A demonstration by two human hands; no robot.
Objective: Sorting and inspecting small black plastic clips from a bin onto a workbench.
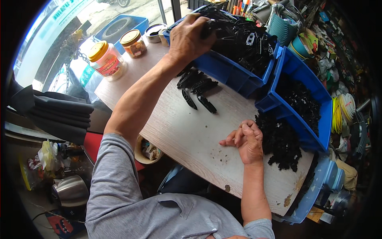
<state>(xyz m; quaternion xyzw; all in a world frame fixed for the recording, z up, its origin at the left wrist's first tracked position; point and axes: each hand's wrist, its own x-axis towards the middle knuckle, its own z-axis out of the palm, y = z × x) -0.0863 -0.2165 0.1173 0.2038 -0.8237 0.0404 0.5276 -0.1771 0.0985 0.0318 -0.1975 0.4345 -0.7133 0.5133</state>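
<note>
At the far blue bin, my left hand (190, 39) reaches over the near left corner, its fingers closed round a dark piece among the black plastic parts (250, 38). The piece's full shape is hidden by the hand. My right hand (250, 143) rests by the table's near right side, fingers loosely bent and one stretched to the left, with nothing visible in them. Just right of it lies a heap of small black pieces (282, 145). Several long black plastic parts (197, 85) lie on the table below my left wrist.
A second blue bin (328, 123) of small black pieces stands on the right, against the far blue bin (238, 71). Jars (133, 44) with yellow lids line the table's far left. A round waste container (148, 153) sits below the near edge. Clutter crowds the right side.
</note>
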